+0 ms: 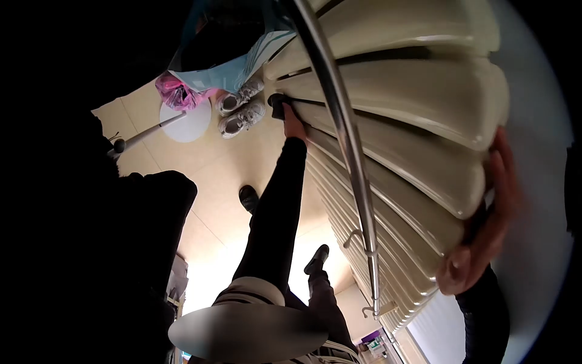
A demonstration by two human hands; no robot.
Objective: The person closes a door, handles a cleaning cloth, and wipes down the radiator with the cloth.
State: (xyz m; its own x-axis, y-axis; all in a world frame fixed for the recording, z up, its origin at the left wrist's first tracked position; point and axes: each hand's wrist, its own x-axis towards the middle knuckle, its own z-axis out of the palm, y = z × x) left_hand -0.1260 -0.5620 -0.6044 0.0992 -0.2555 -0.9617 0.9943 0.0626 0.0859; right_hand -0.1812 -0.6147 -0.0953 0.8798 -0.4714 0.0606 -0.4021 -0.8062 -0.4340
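A large cream column radiator [406, 79] fills the upper right, its rounded sections running away toward the bottom. My left hand [294, 124], at the end of a long black sleeve, reaches to the radiator's far lower edge. Its fingers are closed on a small black object [277, 105] against the radiator; its kind is unclear. My right hand [485, 224] curls around the radiator's near end, thumb and fingers on separate sections. Some of its fingers are in shadow. A shiny metal rail [342, 109] runs along the front of the radiator, with hooks on it.
White sneakers [242, 118] stand on the tiled floor [212, 170], beside a pink plastic bag [179, 92] and a light blue bag [224, 74]. A round white stand base [194, 124] with a pole is nearby. Black shoes [248, 198] show below. Dark shapes cover the left.
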